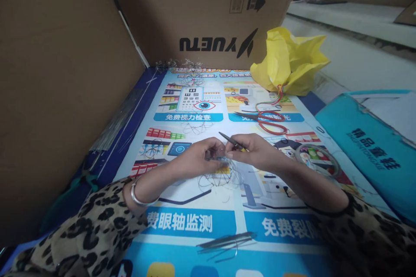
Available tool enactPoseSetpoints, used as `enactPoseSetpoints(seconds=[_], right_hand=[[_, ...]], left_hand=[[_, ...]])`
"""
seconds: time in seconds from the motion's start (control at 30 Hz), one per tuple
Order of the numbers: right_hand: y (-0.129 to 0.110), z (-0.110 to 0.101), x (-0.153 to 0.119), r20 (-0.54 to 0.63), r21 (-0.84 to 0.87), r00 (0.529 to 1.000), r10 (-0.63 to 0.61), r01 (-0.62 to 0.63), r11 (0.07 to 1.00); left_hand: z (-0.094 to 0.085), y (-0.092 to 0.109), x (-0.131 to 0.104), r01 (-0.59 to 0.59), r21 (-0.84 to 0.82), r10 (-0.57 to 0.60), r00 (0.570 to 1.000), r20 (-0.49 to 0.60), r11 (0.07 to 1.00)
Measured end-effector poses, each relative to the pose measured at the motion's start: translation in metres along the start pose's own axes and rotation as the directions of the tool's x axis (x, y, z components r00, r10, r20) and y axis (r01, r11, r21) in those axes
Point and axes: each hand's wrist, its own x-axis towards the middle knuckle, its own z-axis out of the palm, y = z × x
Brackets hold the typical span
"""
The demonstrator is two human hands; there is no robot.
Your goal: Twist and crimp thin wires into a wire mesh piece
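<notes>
Nearest the wearer, below the fingers, a loose bundle of dark strands [227, 241] lies crosswise on the printed sheet [238, 220] covering the bench; its place suggests stock kept within easy reach. Next come the hands. The left hand [203, 156], with a bangle [135, 198] at its wrist, has its fingers pinched on the looped wire piece [222, 176], whose fine loops spread just below the fingertips; the grip presumably steadies the piece while leaving the loops uncrushed. The right hand [256, 150] has its fingers closed around a slim pointed tool [234, 142], tip up and to the left, angled away from the loops, perhaps to spare the fingertips for the wire. Whether the right fingertips also touch the wire cannot be told.

Well to the left of the fingers lie teal-handled pliers [86, 177], partly in shadow; to the right, a pale ring [334, 165] and, farther out, a turquoise box [367, 138]. Just beyond the fingers is another faint wire shape [198, 127]. Farther off to the right, red-handled scissors [260, 117] lie flat, blades pointing left, apparently set aside. Behind them stands a crumpled yellow bag [289, 62]; farthest beyond the fingers, more wire shapes [191, 77] lie before an upright cardboard wall [208, 13], which probably screens the work area.
</notes>
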Motion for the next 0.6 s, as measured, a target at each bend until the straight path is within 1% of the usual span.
enactPoseSetpoints(seconds=[0.1,0.17,0.23,0.33,0.4,0.5,0.6], right_hand=[[-0.001,0.002,-0.002,-0.055,-0.093,0.998,-0.020,0.015,0.996],[-0.001,0.005,-0.003,-0.092,-0.158,0.994,-0.060,0.045,0.986],[-0.001,0.008,-0.004,-0.118,-0.205,0.987,-0.111,0.086,0.975],[-0.003,0.014,-0.005,-0.136,-0.229,0.979,-0.154,0.120,0.966],[-0.004,0.016,-0.006,-0.141,-0.239,0.980,-0.142,0.105,0.965],[-0.004,0.019,-0.008,-0.148,-0.234,0.984,-0.103,0.066,0.970],[-0.002,0.023,-0.011,-0.181,-0.213,0.979,-0.089,0.050,0.976]], left_hand=[[-0.005,0.004,-0.003,0.023,-0.024,-0.021,0.998,0.052,0.999],[-0.007,0.007,-0.004,0.045,-0.031,-0.043,0.995,0.086,0.998],[-0.009,0.008,-0.005,0.051,0.012,-0.052,0.994,0.093,0.999],[-0.011,0.008,-0.006,0.009,0.112,-0.017,0.997,0.071,0.994],[-0.012,0.008,-0.006,-0.015,0.135,0.003,0.996,0.091,0.991],[-0.015,0.008,-0.006,-0.045,0.149,0.019,0.985,0.172,0.988],[-0.016,0.008,-0.005,-0.082,0.159,0.048,0.977,0.208,0.984]])
